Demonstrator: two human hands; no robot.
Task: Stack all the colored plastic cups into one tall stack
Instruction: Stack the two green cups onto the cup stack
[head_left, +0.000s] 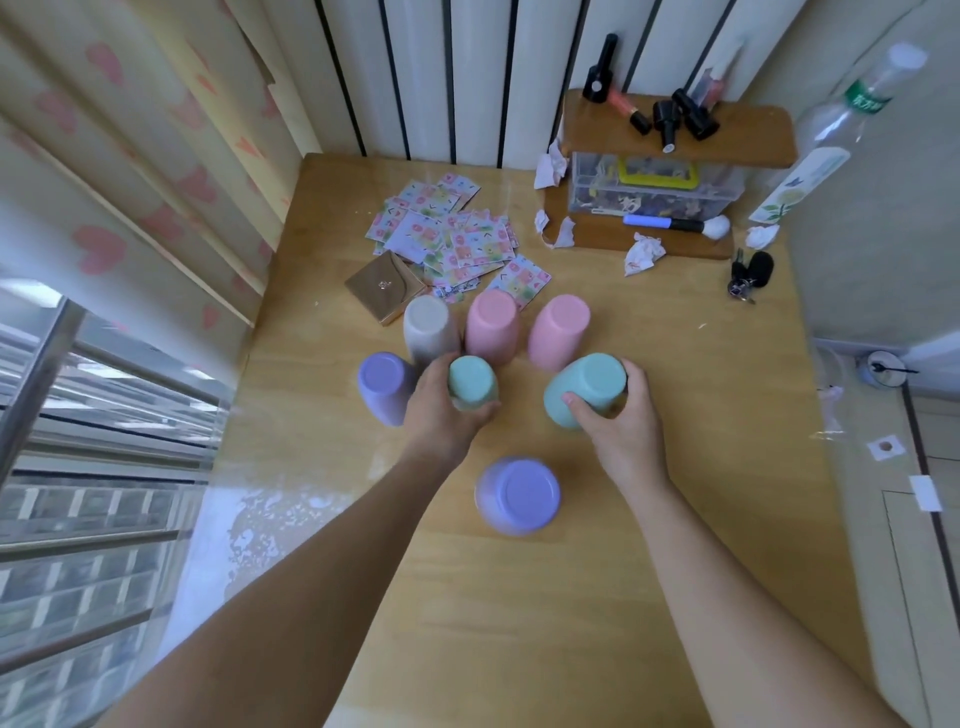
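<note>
The right hand (621, 431) has its grip closed around the larger teal cup (584, 389), thumb on the near wall and fingers curled round the far side; the cup stands mouth-down and leans slightly. The left hand (441, 410) closes its grip on the smaller-looking teal cup (471, 382), also mouth-down, fingers wrapped around its lower wall.

All of this sits on the wooden surface (519, 597). Taking the near purple cup (518, 493) as the landmark, upturned and alone closest to the person: both held teal cups are just beyond it, one up-left and one up-right. A second purple cup (382, 387) stands farther to the left, touching or nearly touching the left hand. Beyond the teal cups runs a row of three upturned cups: a grey cup (428, 327), a pink cup (492, 325) and another pink cup (560, 330). Farther still lies a scatter of sticker sheets (447, 234) and a small gold box (384, 286).
</note>
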